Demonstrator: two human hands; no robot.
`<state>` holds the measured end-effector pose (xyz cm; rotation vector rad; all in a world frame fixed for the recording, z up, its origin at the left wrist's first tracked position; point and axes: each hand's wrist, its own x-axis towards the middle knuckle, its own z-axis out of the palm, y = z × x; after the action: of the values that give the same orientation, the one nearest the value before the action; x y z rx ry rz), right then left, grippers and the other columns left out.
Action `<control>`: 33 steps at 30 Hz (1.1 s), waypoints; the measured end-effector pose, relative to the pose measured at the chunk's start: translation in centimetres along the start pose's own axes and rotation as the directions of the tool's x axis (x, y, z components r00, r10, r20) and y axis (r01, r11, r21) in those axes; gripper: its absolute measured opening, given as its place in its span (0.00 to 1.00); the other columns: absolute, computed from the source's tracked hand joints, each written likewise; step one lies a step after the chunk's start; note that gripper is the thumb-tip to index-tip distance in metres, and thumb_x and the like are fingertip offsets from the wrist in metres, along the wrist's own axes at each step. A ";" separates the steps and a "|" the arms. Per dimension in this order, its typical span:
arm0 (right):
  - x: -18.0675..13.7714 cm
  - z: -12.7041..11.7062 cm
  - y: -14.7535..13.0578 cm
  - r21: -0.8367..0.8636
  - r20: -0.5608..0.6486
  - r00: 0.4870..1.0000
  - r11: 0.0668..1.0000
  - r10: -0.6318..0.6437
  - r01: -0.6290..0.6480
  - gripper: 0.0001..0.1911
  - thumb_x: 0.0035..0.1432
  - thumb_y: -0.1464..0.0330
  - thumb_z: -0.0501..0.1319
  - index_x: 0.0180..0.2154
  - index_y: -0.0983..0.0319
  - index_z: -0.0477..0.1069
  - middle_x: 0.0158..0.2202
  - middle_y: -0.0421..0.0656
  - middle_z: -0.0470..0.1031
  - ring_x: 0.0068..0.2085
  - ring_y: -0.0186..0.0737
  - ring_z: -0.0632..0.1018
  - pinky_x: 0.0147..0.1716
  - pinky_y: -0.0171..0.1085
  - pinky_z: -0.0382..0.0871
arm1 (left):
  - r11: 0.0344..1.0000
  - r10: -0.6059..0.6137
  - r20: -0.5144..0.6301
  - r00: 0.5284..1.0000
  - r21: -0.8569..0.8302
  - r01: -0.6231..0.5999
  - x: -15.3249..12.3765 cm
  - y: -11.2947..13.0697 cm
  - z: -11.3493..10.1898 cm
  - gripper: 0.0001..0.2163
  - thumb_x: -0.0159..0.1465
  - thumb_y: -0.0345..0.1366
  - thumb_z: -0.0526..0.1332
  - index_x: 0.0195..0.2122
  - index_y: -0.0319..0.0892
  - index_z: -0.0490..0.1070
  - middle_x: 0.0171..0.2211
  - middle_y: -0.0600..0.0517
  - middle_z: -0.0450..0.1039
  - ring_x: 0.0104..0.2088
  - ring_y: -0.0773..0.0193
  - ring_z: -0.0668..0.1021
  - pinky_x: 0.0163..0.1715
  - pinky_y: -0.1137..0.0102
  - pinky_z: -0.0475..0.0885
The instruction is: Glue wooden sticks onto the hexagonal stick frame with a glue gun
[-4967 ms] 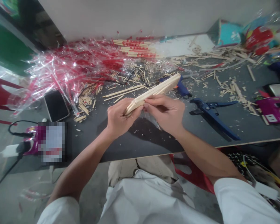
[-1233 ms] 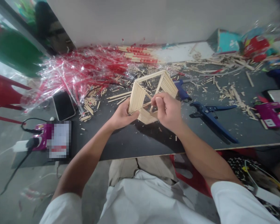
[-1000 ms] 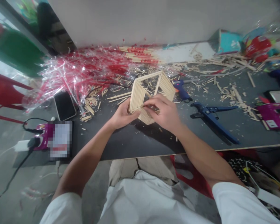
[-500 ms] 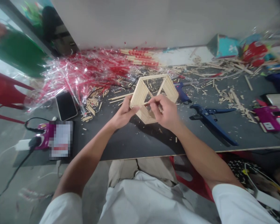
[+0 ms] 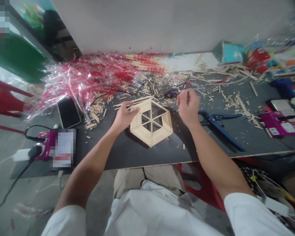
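Observation:
A hexagonal frame of pale wooden sticks (image 5: 151,141), with spokes crossing its middle, is tilted up a little before me. My left hand (image 5: 126,115) pinches its upper left edge, thumb on top. To the right of the frame, my right hand (image 5: 189,106) is closed around a blue glue gun (image 5: 172,93). Only the front of the gun shows; the fingers hide its handle. Beyond the left fingers lie a few long loose sticks (image 5: 119,105).
Blue cutters (image 5: 218,129) lie right of my right hand. Red-and-clear wrappers (image 5: 88,73) heap at the back left, with cut stick pieces around. Phones (image 5: 68,113) and purple power strips (image 5: 279,124) stand at the sides. The table's front edge (image 5: 147,166) is near my lap.
My right hand has left the frame and moved away and right to the glue gun, which has shifted left. The frame has turned flatter and come lower, still in my left hand.

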<state>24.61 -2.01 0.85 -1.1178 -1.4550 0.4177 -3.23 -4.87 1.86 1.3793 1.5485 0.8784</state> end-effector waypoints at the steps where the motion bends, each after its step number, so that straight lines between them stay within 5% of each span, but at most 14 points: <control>1: 0.0 0.1 0.2 0.024 0.021 1.000 1.000 0.017 -0.017 0.25 0.73 0.44 0.54 0.32 0.56 0.64 0.25 0.36 0.68 0.24 0.33 0.69 0.28 0.38 0.64 | 0.997 0.002 -0.012 1.000 0.076 -0.001 0.1 -0.1 -0.2 0.24 0.64 0.47 0.72 0.56 0.41 0.71 0.18 0.64 0.58 0.17 0.70 0.63 0.24 0.72 0.58; 6: -0.5 0.5 0.6 0.056 0.119 0.990 0.995 0.072 -0.079 0.17 0.67 0.51 0.66 0.37 0.57 0.73 0.31 0.40 0.79 0.26 0.35 0.74 0.29 0.38 0.71 | 0.990 0.077 0.081 0.994 0.109 -0.086 0.1 -0.5 -0.7 0.32 0.57 0.48 0.77 0.58 0.38 0.71 0.31 0.50 0.74 0.36 0.56 0.79 0.37 0.65 0.72; 10: -1.3 0.9 -0.9 -0.089 0.309 0.946 0.988 -0.096 0.129 0.07 0.67 0.61 0.68 0.41 0.56 0.81 0.39 0.44 0.84 0.36 0.43 0.81 0.40 0.45 0.77 | 0.986 0.154 0.232 0.960 -0.091 -0.137 0.1 -0.5 -0.6 0.37 0.57 0.44 0.76 0.65 0.38 0.66 0.47 0.41 0.79 0.43 0.55 0.81 0.44 0.62 0.76; 14: -2.4 2.7 -3.1 -0.116 0.509 0.815 0.917 -0.276 0.383 0.09 0.72 0.66 0.63 0.48 0.57 0.82 0.45 0.48 0.83 0.47 0.48 0.81 0.51 0.50 0.77 | 0.968 0.223 0.345 0.912 -0.185 -0.166 0.2 -0.8 -0.4 0.38 0.62 0.45 0.72 0.70 0.37 0.61 0.45 0.44 0.80 0.40 0.58 0.80 0.42 0.63 0.77; 19: -3.0 4.0 -4.1 -0.114 0.620 0.743 0.908 -0.252 0.403 0.14 0.74 0.71 0.58 0.50 0.57 0.82 0.47 0.48 0.81 0.48 0.46 0.80 0.51 0.48 0.76 | 0.965 0.242 0.441 0.864 -0.205 -0.165 0.4 -1.1 -0.2 0.41 0.62 0.44 0.71 0.72 0.36 0.58 0.39 0.50 0.77 0.39 0.62 0.78 0.41 0.67 0.76; 27: -3.3 3.7 -3.9 -0.073 0.574 0.795 0.954 -0.197 0.289 0.08 0.71 0.72 0.63 0.43 0.59 0.82 0.44 0.46 0.81 0.45 0.43 0.81 0.48 0.44 0.76 | 0.974 0.218 0.462 0.860 -0.158 -0.162 -0.1 -0.3 -0.6 0.39 0.64 0.41 0.71 0.72 0.33 0.58 0.37 0.51 0.76 0.35 0.66 0.76 0.37 0.71 0.73; 33: -3.5 4.2 -4.8 -0.180 0.620 0.778 0.946 -0.104 0.270 0.10 0.74 0.68 0.57 0.43 0.61 0.76 0.46 0.50 0.78 0.45 0.45 0.79 0.46 0.44 0.74 | 0.978 0.203 0.431 0.879 -0.137 -0.159 -0.2 -0.4 -0.5 0.39 0.61 0.43 0.73 0.71 0.36 0.63 0.33 0.53 0.74 0.33 0.66 0.75 0.33 0.71 0.72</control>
<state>18.34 -5.68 1.68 -1.0726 -2.2281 0.4754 -3.84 -5.06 1.70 1.5430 1.0276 0.6755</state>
